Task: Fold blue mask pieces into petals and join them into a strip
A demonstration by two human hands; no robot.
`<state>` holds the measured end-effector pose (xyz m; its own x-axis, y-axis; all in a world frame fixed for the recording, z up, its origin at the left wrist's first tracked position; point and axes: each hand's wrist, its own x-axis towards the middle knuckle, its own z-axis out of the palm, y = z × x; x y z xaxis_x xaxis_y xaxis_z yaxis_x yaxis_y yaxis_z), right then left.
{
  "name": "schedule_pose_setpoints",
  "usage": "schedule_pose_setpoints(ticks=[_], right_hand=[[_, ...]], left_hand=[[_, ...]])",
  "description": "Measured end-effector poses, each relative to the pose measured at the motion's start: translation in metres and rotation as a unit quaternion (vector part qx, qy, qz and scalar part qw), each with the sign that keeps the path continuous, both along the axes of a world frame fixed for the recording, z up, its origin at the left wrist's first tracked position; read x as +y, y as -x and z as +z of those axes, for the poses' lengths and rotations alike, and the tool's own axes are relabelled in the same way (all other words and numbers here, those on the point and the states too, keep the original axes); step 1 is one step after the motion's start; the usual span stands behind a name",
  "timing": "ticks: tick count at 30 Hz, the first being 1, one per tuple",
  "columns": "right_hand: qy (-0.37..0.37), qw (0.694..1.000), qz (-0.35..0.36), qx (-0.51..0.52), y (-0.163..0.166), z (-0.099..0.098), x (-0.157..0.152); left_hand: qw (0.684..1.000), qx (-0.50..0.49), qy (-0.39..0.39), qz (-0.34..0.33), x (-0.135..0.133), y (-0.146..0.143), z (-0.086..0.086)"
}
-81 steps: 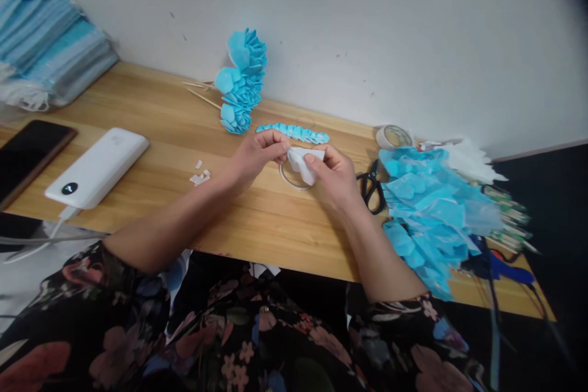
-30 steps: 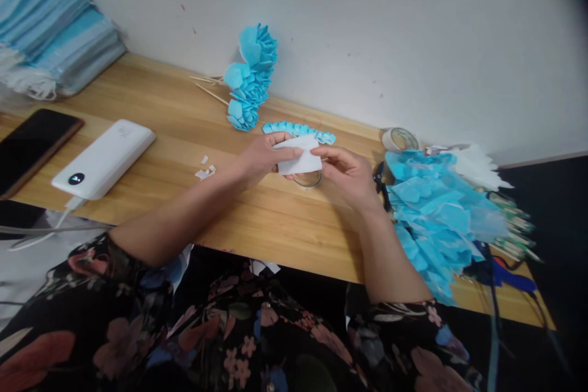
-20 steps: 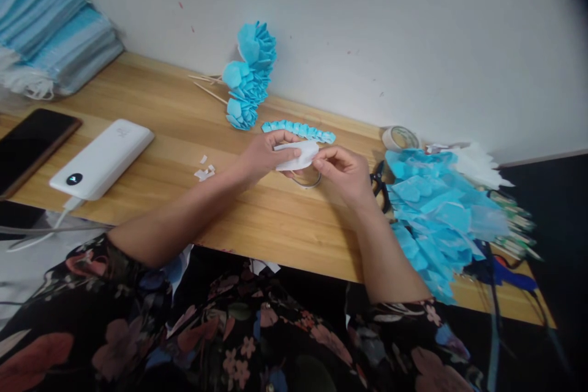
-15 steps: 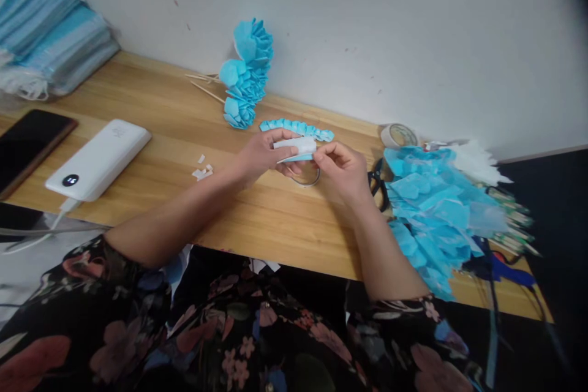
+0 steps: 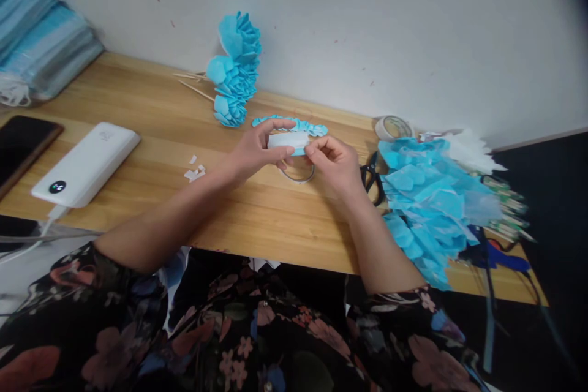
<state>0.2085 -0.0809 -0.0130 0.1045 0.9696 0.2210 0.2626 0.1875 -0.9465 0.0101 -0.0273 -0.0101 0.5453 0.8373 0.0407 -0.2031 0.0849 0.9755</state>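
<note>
My left hand and my right hand both pinch a small folded piece of white and blue sheet, held just above the wooden table. Under the hands lies a thin ring of tape. Right behind the fold a strip of blue pleated petals rests on the table. Further back stands a bunch of blue paper flowers on sticks.
A white power bank with a cable and a dark phone lie at left. A stack of blue face masks sits at the far left corner. At right are scissors, a tape roll and a heap of blue cut pieces.
The white sheet, held flat between my hands a second ago, has been folded into a narrow band. My hands have moved closer together. The view has shifted slightly.
</note>
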Motion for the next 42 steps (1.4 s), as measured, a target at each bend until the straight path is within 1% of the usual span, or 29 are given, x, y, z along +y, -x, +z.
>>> schedule_pose_setpoints(ticks=[5, 9, 11, 14, 17, 19, 21, 23, 25, 28, 30, 32, 35, 38, 42], right_hand=[[0.005, 1.0, 0.015, 0.007, 0.0, -0.001, 0.0], [0.025, 0.997, 0.043, 0.064, -0.002, -0.002, 0.0], [0.036, 0.994, 0.065, 0.076, -0.003, -0.003, 0.0], [0.032, 0.994, 0.09, 0.059, -0.005, -0.008, 0.002], [0.025, 0.995, 0.096, 0.026, -0.006, -0.011, 0.003], [0.034, 0.995, 0.092, 0.006, -0.005, -0.012, 0.002], [0.046, 0.995, 0.087, -0.001, -0.003, -0.011, 0.001], [0.055, 0.995, 0.085, 0.004, 0.001, -0.011, -0.001], [0.06, 0.994, 0.084, 0.02, 0.005, -0.012, -0.002], [0.063, 0.993, 0.08, 0.066, 0.008, -0.013, -0.003], [0.056, 0.991, 0.075, 0.097, 0.008, -0.014, -0.002], [0.043, 0.991, 0.068, 0.108, 0.007, -0.015, 0.0], [0.038, 0.993, 0.061, 0.093, 0.006, -0.018, 0.001], [0.04, 0.994, 0.063, 0.076, 0.007, -0.019, 0.0], [0.051, 0.992, 0.063, 0.093, 0.008, -0.016, -0.001]], left_hand=[[0.999, 0.023, -0.013, 0.021, 0.001, 0.001, -0.002], [0.999, 0.038, -0.016, 0.022, 0.002, 0.002, -0.001], [0.998, 0.045, -0.03, 0.02, 0.002, 0.002, -0.002], [0.996, 0.066, -0.058, 0.016, 0.001, 0.001, -0.003], [0.992, 0.09, -0.091, 0.015, 0.0, 0.001, -0.004], [0.987, 0.104, -0.123, 0.025, -0.001, 0.001, -0.004], [0.985, 0.095, -0.135, 0.046, -0.001, 0.001, -0.004], [0.991, 0.055, -0.105, 0.064, 0.001, 0.001, -0.004], [0.997, 0.004, -0.05, 0.065, 0.002, 0.0, -0.005], [0.998, -0.043, 0.024, 0.026, 0.002, -0.003, -0.007], [0.998, -0.033, 0.047, -0.005, 0.001, -0.005, -0.009], [0.999, -0.001, 0.044, -0.008, -0.001, -0.005, -0.009], [0.998, 0.043, 0.029, 0.036, -0.004, -0.005, -0.008], [0.996, 0.061, 0.021, 0.069, -0.005, -0.004, -0.005], [0.994, 0.073, 0.012, 0.077, -0.005, -0.003, -0.001]])
